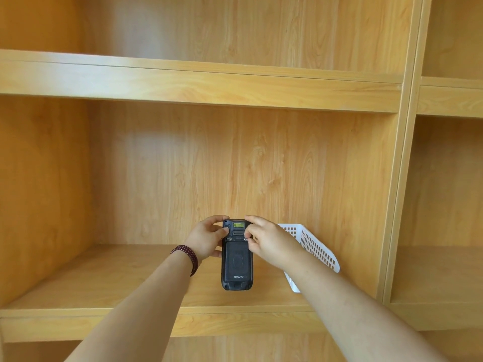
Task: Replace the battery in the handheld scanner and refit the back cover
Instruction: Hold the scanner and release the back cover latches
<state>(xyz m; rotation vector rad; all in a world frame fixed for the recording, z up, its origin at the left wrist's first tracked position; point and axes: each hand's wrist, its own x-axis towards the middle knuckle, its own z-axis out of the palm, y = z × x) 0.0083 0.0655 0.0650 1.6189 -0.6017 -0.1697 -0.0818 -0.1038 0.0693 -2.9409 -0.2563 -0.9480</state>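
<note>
A black handheld scanner (236, 262) is held upright in front of a wooden shelf, its back facing me, with the back cover in place and a yellow label near the top. My left hand (206, 237) grips the scanner's upper left side, thumb on the back near the top. From the right, my right hand (269, 241) holds the upper right edge, with thumb and fingertips pinched at a small latch beside the cover's top corner. No loose battery is visible.
A white perforated plastic basket (313, 246) lies on the shelf board (104, 283) behind my right wrist. Wooden shelving surrounds the hands, with an upper shelf (198, 84) overhead and a vertical divider (402, 178) to the right.
</note>
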